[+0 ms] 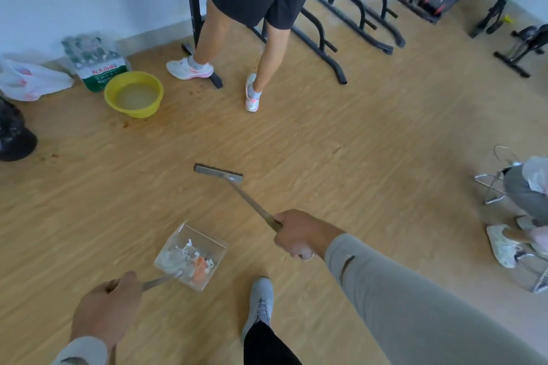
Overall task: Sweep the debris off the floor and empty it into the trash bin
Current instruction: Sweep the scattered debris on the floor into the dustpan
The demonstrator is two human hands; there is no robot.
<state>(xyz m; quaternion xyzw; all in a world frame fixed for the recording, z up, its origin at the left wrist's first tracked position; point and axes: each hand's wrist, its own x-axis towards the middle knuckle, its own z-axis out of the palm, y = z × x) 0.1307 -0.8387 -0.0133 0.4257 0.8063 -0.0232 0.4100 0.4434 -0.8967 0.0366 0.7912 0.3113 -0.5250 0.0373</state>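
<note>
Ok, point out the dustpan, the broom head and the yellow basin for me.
dustpan point(207, 249): head view, on its clear right wall.
broom head point(218, 171): head view, middle of the flat grey bar.
yellow basin point(133, 77): head view, on its far rim.

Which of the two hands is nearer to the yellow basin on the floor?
Left. The left hand holds the dustpan handle, below the yellow basin. The right hand grips the broom handle, farther off to the right.
</note>
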